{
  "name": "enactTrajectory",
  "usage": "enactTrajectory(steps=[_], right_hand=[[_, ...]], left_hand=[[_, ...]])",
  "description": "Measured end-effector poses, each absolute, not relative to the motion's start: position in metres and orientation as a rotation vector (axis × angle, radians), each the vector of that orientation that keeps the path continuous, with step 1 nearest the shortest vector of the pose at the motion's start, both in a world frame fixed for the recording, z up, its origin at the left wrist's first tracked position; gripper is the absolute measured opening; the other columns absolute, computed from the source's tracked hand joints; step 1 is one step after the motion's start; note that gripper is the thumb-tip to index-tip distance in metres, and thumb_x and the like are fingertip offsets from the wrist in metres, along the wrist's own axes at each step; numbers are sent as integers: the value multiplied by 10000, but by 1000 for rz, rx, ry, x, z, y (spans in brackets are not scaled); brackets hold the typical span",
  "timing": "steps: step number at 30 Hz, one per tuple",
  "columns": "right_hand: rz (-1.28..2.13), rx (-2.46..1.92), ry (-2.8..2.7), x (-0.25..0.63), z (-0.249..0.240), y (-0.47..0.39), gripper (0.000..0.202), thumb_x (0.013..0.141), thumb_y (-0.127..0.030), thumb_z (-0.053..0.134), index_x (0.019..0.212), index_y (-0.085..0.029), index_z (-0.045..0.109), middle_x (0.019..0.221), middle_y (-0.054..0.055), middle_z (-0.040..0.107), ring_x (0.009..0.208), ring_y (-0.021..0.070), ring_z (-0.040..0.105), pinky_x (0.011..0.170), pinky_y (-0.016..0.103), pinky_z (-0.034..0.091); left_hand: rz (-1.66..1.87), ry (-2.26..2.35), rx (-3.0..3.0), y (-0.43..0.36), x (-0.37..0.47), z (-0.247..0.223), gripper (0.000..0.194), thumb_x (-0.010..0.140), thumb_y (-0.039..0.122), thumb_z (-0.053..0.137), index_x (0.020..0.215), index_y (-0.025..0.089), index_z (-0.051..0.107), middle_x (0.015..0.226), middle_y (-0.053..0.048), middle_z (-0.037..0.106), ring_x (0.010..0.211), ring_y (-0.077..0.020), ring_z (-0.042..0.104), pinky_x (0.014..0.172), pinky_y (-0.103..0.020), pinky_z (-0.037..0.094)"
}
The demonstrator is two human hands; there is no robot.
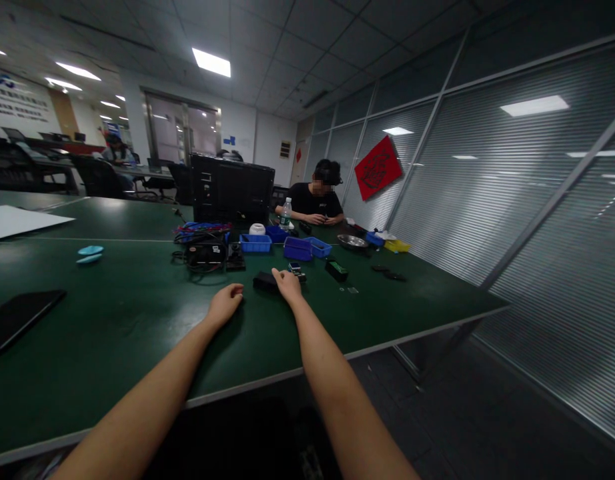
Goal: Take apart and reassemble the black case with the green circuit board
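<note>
My left hand (226,305) rests on the green tabletop, fingers loosely curved and a little apart, with nothing seen in it. A short way to its right lies a black, box-like case (265,282). My right hand (288,287) is closed over the right end of this case, thumb on the near left side; its other fingers are partly hidden. Just beyond that hand sit small electronic-looking parts (294,267), too small to name. A black box with a green top (337,270) stands farther right, and small clear pieces (353,291) lie near it.
Blue bins (255,243), a tangle of cables with a black power adapter (205,254), a monitor (232,189) and a bottle (286,212) stand beyond my hands. A metal plate (352,241) lies right. Across the table sits a person (315,197). A black tablet-like slab (22,319) lies left.
</note>
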State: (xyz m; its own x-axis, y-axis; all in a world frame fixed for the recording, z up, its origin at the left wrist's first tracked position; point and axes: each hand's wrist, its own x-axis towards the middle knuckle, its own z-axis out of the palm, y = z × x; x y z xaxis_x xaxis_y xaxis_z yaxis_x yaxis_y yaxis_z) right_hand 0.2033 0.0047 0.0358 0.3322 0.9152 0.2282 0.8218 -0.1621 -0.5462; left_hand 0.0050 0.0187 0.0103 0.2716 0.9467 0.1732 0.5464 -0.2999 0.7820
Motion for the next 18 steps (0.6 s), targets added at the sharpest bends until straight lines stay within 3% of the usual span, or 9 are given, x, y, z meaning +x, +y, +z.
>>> enactTrajectory(steps=[3, 5, 9, 14, 18], right_hand=[[120, -1946, -1625, 202, 38, 0, 573, 688, -566, 557, 1124, -194, 541, 1115, 106, 548, 1052, 227, 478, 848, 307, 359], [123, -1940, -1655, 201, 38, -1, 550, 644, -490, 638, 1113, -216, 549, 1113, 83, 551, 1029, 208, 494, 843, 291, 363], [193, -1841, -1621, 200, 39, 2, 331, 723, -453, 569, 931, -202, 632, 948, 38, 628, 873, 158, 564, 756, 240, 396], [278, -1819, -1606, 200, 37, 6, 424, 817, -494, 398, 752, -165, 659, 750, 33, 649, 731, 145, 584, 671, 224, 401], [280, -1765, -1682, 199, 35, 5, 404, 761, -524, 481, 954, -203, 635, 928, 39, 641, 857, 163, 573, 741, 239, 402]], left_hand=[[874, 1355, 1948, 20, 5, 9, 367, 716, 170, 472, 1070, 155, 565, 1032, -67, 643, 955, -153, 587, 834, -234, 429], [876, 1364, 1949, 21, 5, 8, 368, 714, 169, 473, 1070, 162, 564, 1013, -59, 649, 939, -150, 592, 823, -232, 433], [890, 1367, 1942, 23, 5, 6, 369, 711, 168, 470, 1067, 163, 567, 997, -55, 653, 923, -149, 596, 813, -229, 437], [925, 1371, 1909, 23, 6, 8, 362, 718, 156, 462, 1064, 159, 566, 996, -62, 650, 925, -150, 595, 825, -237, 435], [944, 1377, 1904, 21, 6, 11, 345, 726, 135, 455, 1048, 162, 574, 1005, -59, 645, 937, -144, 589, 849, -241, 427]])
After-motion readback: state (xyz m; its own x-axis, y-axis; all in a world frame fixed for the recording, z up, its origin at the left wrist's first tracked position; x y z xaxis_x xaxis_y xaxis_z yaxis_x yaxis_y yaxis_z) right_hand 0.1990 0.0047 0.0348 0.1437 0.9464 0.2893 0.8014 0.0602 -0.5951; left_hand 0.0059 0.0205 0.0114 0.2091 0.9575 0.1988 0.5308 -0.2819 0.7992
